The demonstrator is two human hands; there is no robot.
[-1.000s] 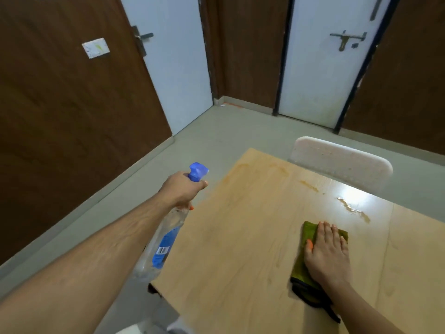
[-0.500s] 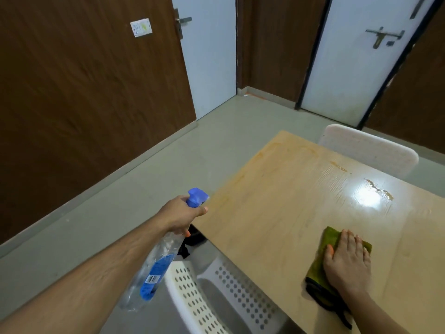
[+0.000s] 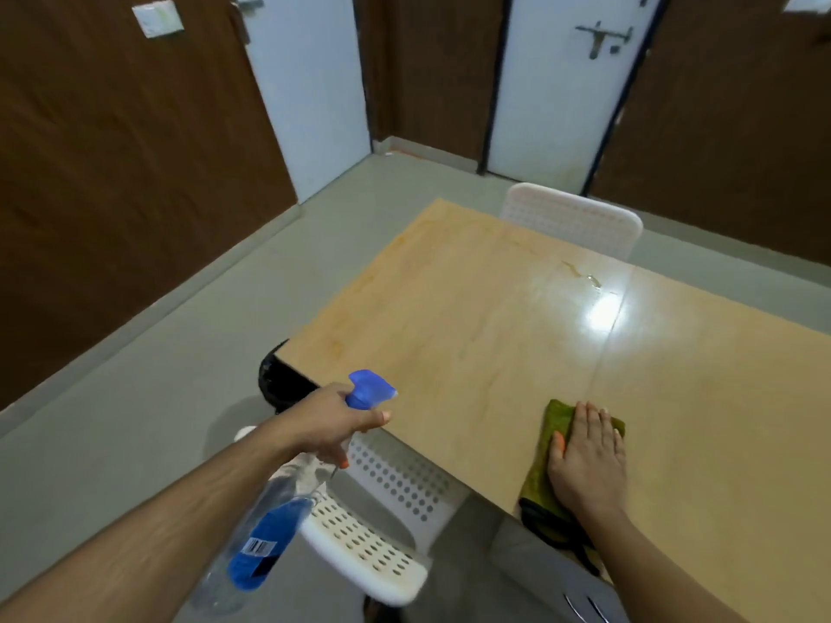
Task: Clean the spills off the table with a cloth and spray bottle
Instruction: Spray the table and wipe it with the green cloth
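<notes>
My left hand (image 3: pixel 335 424) grips the neck of a clear spray bottle (image 3: pixel 265 532) with a blue label and a blue trigger head (image 3: pixel 369 388), held in the air just off the table's near left edge, nozzle toward the table. My right hand (image 3: pixel 587 460) lies flat with straight fingers on a folded green cloth (image 3: pixel 546 469) near the front edge of the light wooden table (image 3: pixel 449 317). A thin streak of spilled liquid (image 3: pixel 582 274) glistens far across the table, and faint orange stains (image 3: pixel 359 285) run along its left side.
A white perforated chair (image 3: pixel 373 523) stands below the table's near edge, under the bottle. Another white chair (image 3: pixel 571 218) sits at the far side. A black object (image 3: pixel 281 379) shows under the table's left corner. Grey floor, brown walls and white doors surround.
The view has shifted back and down, bringing the near white chair into sight. My left hand with the bottle has come closer to the table's near edge. My right hand stays on the cloth.
</notes>
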